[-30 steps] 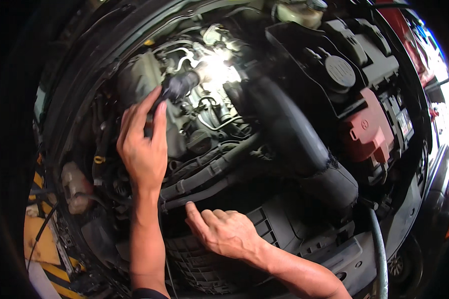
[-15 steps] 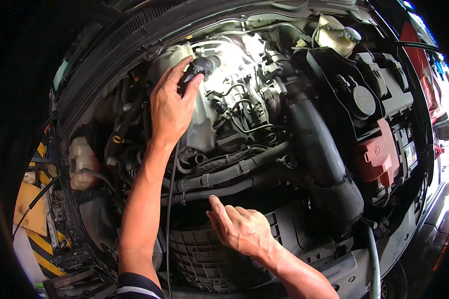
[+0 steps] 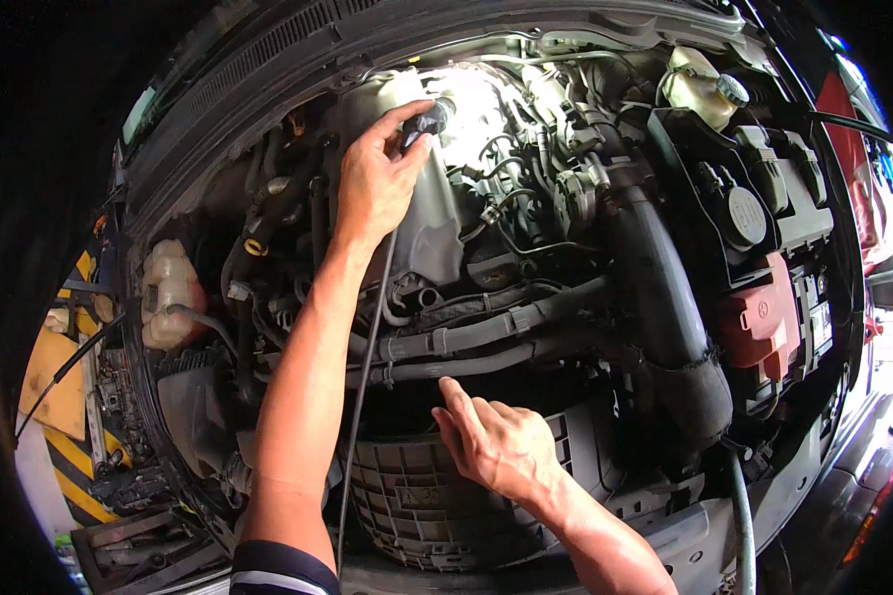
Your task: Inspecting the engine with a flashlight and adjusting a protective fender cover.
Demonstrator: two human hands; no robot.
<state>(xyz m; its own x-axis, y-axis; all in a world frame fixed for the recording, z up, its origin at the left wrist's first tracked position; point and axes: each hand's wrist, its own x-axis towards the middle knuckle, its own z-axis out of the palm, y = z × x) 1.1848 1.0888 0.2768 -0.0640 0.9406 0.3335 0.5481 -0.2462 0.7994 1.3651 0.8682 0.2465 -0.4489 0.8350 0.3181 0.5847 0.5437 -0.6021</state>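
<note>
Above the engine, my left hand [image 3: 379, 186] is closed around a black corded lamp [image 3: 432, 119]. Its bright beam falls on the pipes and wiring [image 3: 476, 109] at the back of the engine. A dark cord [image 3: 367, 372] hangs down beside my left forearm. My right hand [image 3: 501, 446] holds nothing; its index finger is stretched out and the other fingers are loosely curled. That fingertip is at the lower edge of a grey hose [image 3: 486, 363]; whether it touches I cannot tell. Below my right hand lies a black slatted shroud [image 3: 407, 496].
A thick black air duct [image 3: 660, 283] runs down the right side of the bay. Beyond it are a red cover [image 3: 759, 317] and a capped fluid reservoir [image 3: 695, 89]. A whitish tank [image 3: 172, 297] stands at the left. A grey tube [image 3: 741, 516] rises at lower right.
The engine bay sits slightly further right in view. My left hand and the lamp have shifted right with the beam; my right hand has moved slightly right, its index finger still extended.
</note>
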